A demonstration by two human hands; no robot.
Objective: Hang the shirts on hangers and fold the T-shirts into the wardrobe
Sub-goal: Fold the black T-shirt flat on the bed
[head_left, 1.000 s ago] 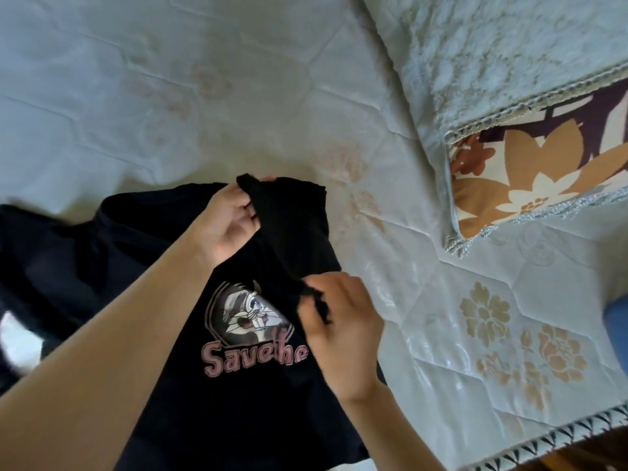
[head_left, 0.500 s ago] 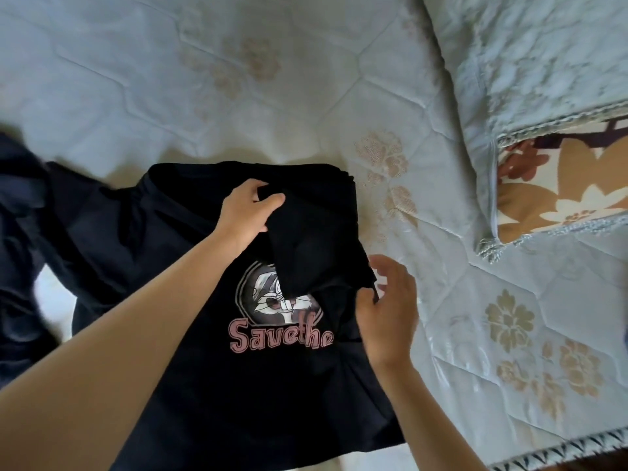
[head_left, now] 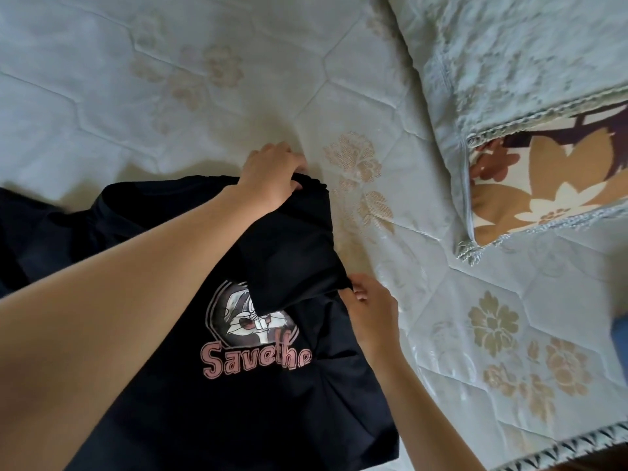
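1. My left hand (head_left: 268, 178) is at the far corner of the black T-shirt (head_left: 238, 385); the fingers (head_left: 289, 158) curl over the top edge of a folded-in flap and grip the cloth there.
2. My right hand (head_left: 372, 309) is nearer to me, at the shirt's right edge; its fingers are bent and pinch the lower corner of that same flap, the thumb tip lying on the black cloth.
3. The flap is the shirt's right side, sleeve and all, turned inward over the front. It runs from my left fingers down to my right fingers and covers the upper right part of the print (head_left: 253, 317).
4. The T-shirt lies front up on the bed (head_left: 238, 96). Its long axis runs from the collar, just left of my left wrist, towards me, with the hem nearest my body. The pink lettering "Savethe" reads upright from where I stand, below a cartoon picture.
5. Left of my left forearm lies more dark cloth (head_left: 30, 232); I cannot tell whether it belongs to this shirt or is another garment.
6. The bed cover is pale and quilted, with tan flowers stitched in.
7. Beyond my right fingers, to the right, lies a pillow (head_left: 543, 185) with a brown flower pattern, partly under a pale fringed cover (head_left: 509, 62).
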